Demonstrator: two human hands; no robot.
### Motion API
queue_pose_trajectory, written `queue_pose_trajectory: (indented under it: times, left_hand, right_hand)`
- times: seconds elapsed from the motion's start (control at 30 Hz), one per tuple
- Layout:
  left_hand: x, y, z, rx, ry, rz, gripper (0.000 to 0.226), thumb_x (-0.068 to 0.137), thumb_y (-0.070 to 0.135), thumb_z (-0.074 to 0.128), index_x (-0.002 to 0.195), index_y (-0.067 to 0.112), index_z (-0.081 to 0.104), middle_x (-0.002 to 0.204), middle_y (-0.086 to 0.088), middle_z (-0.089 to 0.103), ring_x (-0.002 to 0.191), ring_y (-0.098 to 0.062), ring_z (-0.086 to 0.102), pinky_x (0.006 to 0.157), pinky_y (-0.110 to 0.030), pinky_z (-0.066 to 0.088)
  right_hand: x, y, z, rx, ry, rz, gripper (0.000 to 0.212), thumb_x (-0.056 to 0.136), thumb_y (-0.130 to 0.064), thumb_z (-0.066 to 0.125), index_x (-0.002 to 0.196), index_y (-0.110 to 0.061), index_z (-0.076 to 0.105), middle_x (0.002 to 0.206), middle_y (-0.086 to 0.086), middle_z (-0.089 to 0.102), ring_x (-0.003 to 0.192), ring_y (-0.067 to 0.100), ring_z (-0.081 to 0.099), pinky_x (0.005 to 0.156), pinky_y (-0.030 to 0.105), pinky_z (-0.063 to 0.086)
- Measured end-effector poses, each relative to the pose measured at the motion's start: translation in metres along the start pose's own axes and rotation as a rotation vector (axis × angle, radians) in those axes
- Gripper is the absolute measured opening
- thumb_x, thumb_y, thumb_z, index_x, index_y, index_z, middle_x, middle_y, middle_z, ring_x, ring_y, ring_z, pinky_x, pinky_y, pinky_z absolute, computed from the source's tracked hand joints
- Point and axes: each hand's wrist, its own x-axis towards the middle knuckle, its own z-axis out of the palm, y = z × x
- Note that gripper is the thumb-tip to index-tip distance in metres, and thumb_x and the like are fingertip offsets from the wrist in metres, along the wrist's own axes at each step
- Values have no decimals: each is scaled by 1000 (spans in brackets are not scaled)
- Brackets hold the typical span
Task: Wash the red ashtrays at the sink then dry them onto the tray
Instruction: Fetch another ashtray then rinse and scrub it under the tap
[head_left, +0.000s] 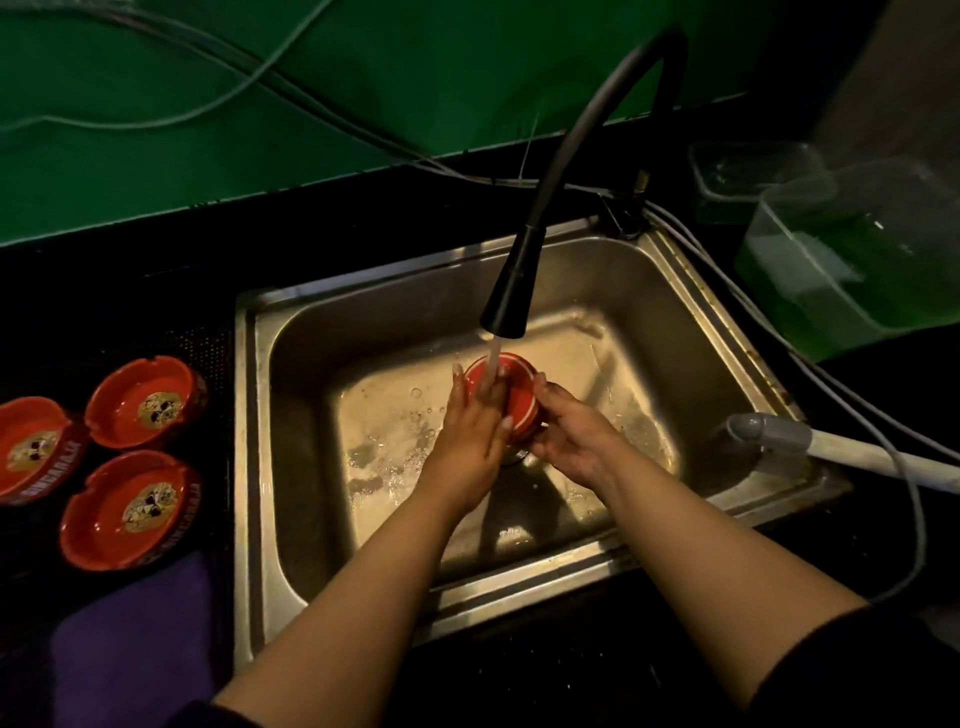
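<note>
Red ashtray (511, 389) held over the sink (670, 291) middle, turned bottom-up and tilted, white ring on its base, water from the black faucet (511, 291) running onto it. Left hand (475, 421) fingers lie straight across the base; right hand (569, 431) curls round the ashtray's right rim. Three more red ashtrays on the dark counter left of the sink: upper (147, 402), lower (131, 509), one at the left edge (34, 449), cut off by frame; each upright, notched rim, pale emblem inside. Purple cloth (135, 639) below them. Two clear tubs (857, 249) at the counter's right rear corner. Sink basin around the hands wet, open room on all sides.
</note>
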Motion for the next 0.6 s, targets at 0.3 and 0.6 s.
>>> queue_pose_trajectory:
  times: [0.3,0.6]
  left_hand:
    - [18,-17,-21,166,-84,52,58,101,48,21,151,37,-7,156,12,-14,144,-7,-20,121,-36,-3]
    - [8,-30,-18,11,-87,99,56,100,49,22,150,41,-4,156,18,-20,144,-4,-20,121,-35,-5]
  right_hand:
    - [-1,2,3,55,11,57,39,95,-35,52,125,-11,54,116,14,65,97,28,66,80,43,56]
    - [3,-6,0,-26,15,56,44,94,-39,52,126,-8,54,119,15,64,96,26,66,73,40,57]
